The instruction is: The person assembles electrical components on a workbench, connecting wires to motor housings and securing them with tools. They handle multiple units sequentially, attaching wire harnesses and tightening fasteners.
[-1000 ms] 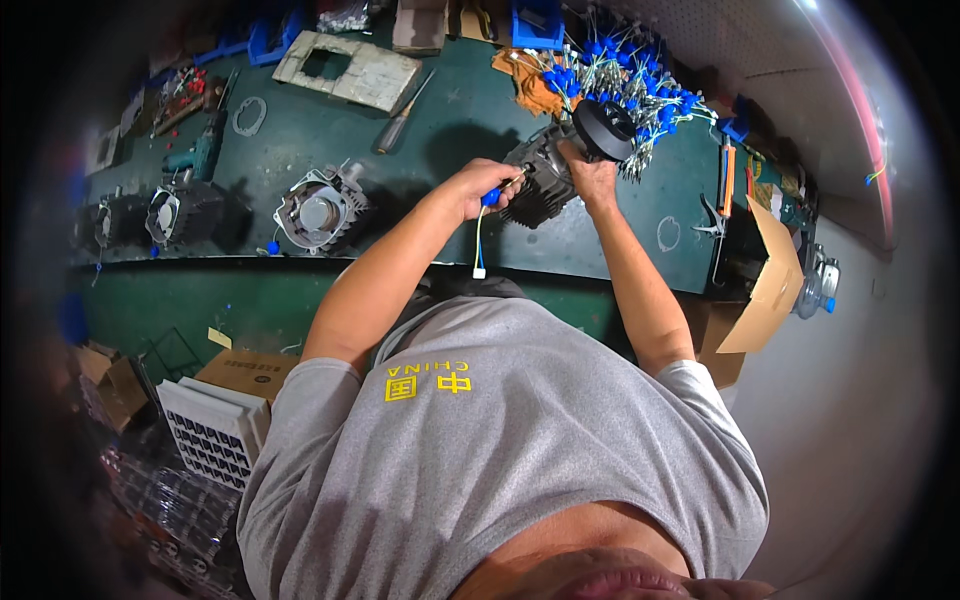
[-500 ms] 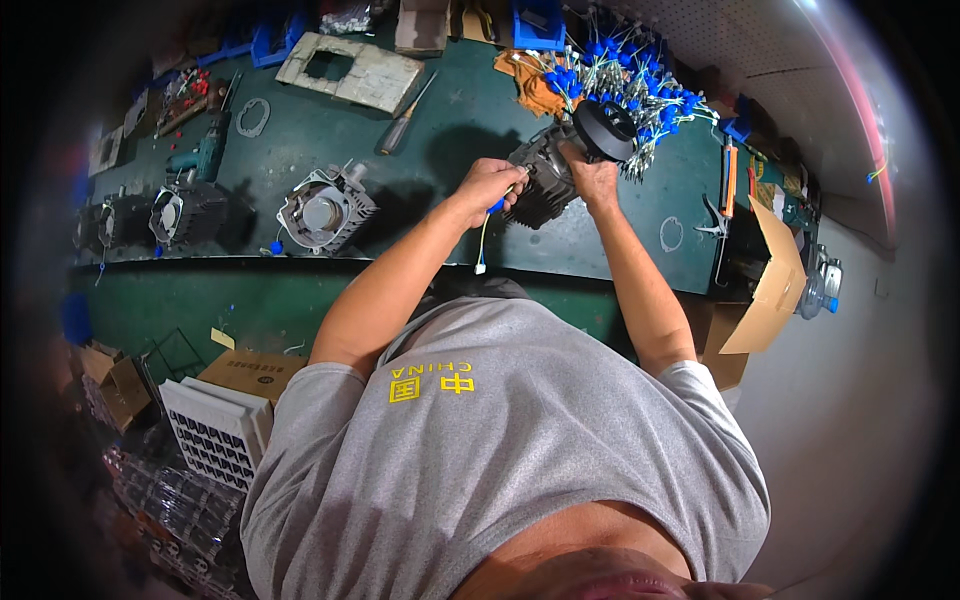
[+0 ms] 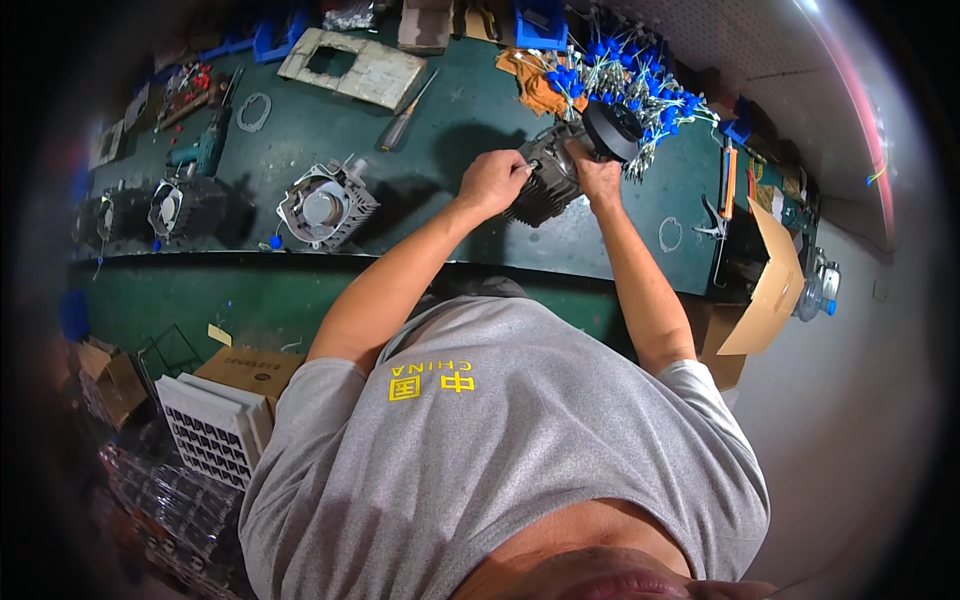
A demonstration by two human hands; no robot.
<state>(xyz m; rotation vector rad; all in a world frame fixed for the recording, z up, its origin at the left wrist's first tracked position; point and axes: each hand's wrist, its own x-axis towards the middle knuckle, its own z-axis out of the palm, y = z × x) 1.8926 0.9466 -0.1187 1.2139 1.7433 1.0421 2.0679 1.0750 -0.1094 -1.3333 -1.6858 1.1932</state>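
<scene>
A grey finned metal housing (image 3: 542, 190) with a round black cap (image 3: 612, 131) at its upper right end is tilted over the bench. My right hand (image 3: 598, 180) wraps round it just below the cap. At the housing's left side my left hand (image 3: 494, 182) is closed, thumb and fingertips pinched together against the metal. Whatever sits in that pinch is mostly hidden; only a small pale bit shows at the fingertips. Several cable leads with blue parts (image 3: 640, 75) lie heaped just beyond the housing.
Similar open housings (image 3: 325, 207) stand along the bench's front edge on the left. Farther back lie a screwdriver (image 3: 408, 112), a pale plate with a square hole (image 3: 385, 75) and a green power drill (image 3: 205, 150). An orange caulking gun (image 3: 729, 180) and a cardboard box (image 3: 768, 285) are at the right.
The blue part and white-plugged lead that hung below my left hand no longer show. My left hand has turned slightly against the housing; my right hand keeps its hold.
</scene>
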